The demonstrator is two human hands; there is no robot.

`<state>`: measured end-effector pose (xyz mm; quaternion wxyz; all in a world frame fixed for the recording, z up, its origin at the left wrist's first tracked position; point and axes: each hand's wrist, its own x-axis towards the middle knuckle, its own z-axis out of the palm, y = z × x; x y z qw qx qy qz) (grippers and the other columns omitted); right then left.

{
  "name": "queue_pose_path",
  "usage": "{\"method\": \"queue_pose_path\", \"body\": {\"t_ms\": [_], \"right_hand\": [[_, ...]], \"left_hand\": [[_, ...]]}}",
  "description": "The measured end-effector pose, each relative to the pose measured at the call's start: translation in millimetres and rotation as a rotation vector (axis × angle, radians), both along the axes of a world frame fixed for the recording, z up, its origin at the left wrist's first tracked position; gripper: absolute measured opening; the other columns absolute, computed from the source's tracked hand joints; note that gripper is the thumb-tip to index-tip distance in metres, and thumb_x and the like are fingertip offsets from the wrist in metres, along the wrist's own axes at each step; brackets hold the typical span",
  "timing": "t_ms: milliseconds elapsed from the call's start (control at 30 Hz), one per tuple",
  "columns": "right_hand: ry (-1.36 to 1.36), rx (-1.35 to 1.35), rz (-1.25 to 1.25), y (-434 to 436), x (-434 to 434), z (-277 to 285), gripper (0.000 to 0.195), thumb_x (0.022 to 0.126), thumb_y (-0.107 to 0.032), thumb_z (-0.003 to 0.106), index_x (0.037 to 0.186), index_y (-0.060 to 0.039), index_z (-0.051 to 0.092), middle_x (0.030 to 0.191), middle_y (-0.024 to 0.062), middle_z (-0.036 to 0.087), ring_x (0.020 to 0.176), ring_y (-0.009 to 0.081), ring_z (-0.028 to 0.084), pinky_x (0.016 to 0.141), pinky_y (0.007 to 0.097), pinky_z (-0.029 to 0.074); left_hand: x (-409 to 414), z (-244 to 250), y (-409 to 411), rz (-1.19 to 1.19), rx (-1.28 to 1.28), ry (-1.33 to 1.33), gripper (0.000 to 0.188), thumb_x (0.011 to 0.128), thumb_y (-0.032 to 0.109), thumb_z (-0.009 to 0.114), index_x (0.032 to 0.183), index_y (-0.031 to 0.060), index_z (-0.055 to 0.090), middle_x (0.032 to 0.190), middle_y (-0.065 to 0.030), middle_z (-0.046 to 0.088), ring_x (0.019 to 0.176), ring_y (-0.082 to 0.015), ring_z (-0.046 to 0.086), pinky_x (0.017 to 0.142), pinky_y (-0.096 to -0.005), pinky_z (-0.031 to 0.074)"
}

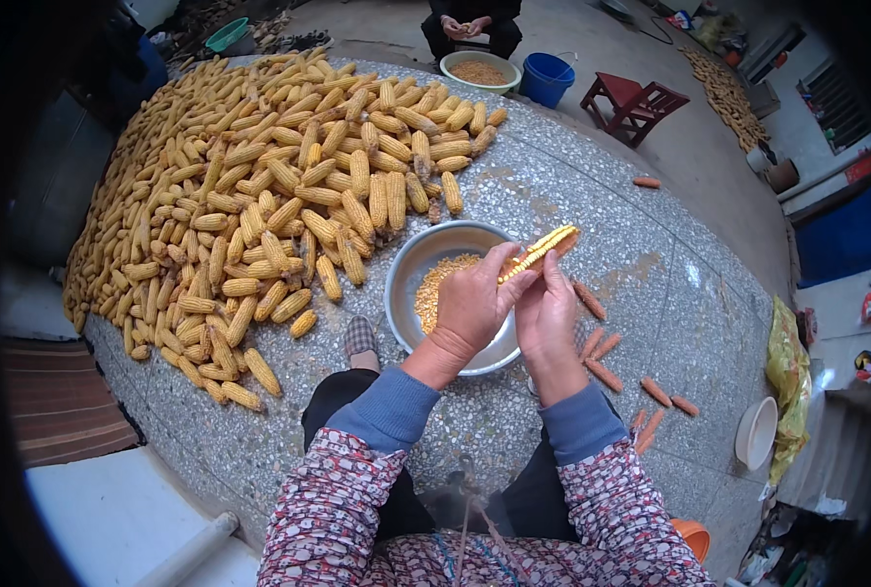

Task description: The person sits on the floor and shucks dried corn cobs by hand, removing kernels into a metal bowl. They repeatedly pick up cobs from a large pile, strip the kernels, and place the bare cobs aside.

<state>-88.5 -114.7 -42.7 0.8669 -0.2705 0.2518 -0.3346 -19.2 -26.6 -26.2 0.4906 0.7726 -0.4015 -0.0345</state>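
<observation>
A partly shelled corn cob (545,249) is held in both hands above the right side of a metal basin (398,308). Yellow kernels remain in rows along its upper side, and bare reddish cob shows beside them. My left hand (472,293) grips the cob's near end from above, thumb and fingers on it. My right hand (549,312) holds it from below and the right. Loose corn kernels (431,293) lie in the basin, partly hidden by my left hand. Several bare cobs (604,374) are scattered on the floor to the right.
A large heap of unshelled corn cobs (259,198) spreads across the left. Beyond the basin, another person (472,29) sits behind a pale basin of kernels (479,72), near a blue bucket (547,79) and a red wooden chair (630,103). A white basin (756,433) is at right.
</observation>
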Motion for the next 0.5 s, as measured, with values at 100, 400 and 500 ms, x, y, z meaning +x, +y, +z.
{"method": "queue_pose_path", "body": {"t_ms": [100,400,500], "right_hand": [[0.002,-0.046,0.036,2.1,-1.0,-0.1,0.032,0.099,-0.032,0.054,0.110,-0.0015,0.054,0.103,0.0063,0.060,0.097,0.0156,0.058,0.087,0.0325,0.047],[0.047,-0.336,-0.051,18.0,-0.5,8.0,0.033,0.098,-0.029,0.058,0.112,-0.0005,0.051,0.102,0.0062,0.058,0.096,0.0139,0.057,0.088,0.0305,0.045],[0.049,-0.413,0.002,9.1,-3.3,8.9,0.030,0.098,-0.026,0.057,0.114,-0.0012,0.051,0.103,0.0055,0.057,0.097,0.0134,0.056,0.088,0.0302,0.045]], "left_hand": [[4.7,6.3,4.3,0.021,0.028,-0.042,0.037,0.096,0.041,0.052,0.101,0.0073,0.065,0.080,-0.0171,0.067,0.069,-0.0342,0.066,0.058,-0.0412,0.050],[25.3,-18.7,3.6,-0.007,-0.124,0.407,0.043,0.099,0.043,0.048,0.081,0.0067,0.063,0.061,-0.0109,0.059,0.049,-0.0220,0.055,0.044,-0.0329,0.039],[30.3,-11.5,10.6,-0.178,-0.069,0.988,0.048,0.097,0.052,0.049,0.087,0.0074,0.063,0.058,-0.0007,0.054,0.043,-0.0073,0.044,0.039,-0.0227,0.030]]}}
